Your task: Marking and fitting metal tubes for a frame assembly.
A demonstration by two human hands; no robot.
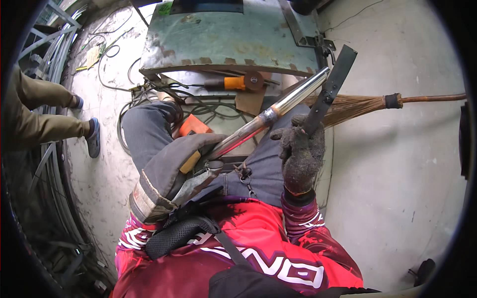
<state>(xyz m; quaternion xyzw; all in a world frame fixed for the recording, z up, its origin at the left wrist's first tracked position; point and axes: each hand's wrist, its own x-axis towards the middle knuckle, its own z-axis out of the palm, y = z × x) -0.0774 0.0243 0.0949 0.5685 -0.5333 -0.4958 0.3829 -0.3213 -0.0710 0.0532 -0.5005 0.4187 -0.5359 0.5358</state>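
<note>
Metal tube: bright and round, held on a slant; lower end in the left hand's grip, upper end rising away from that grip to the right. Dull, rough band around it about midway. Reddish sheen on the stretch nearest the grip.
Metal lengths: long grey pieces, stacked well to the left of the left hand's grip.
Co-worker's legs: olive trousers, blue footwear; standing left of the left hand's grip, well apart from it.
Cables: dark, tangled on the floor, ahead of the left hand's grip.
Left hand: thick grey gauntlet with a pale, worn cuff; closed about the tube's lower end. Individual fingers cannot be made out.
Orange block: on the floor, just ahead of the left hand's grip.
Metal table: scuffed greenish-grey top with brown patches along its near edge; ahead of both grips.
Angle grinder: orange body, disc at its right end; below the table's near edge, ahead of the space between the grips.
Right hand: dark knit glove; fingers pinching the flat bar's lower end.
Flat bar: dark, with small bolts or holes; slants up and right from the right hand's grip. Upper part near the tube's upper end; contact cannot be told.
Broom: brown bristles just beyond the right hand's grip, handle running off to the right.
</note>
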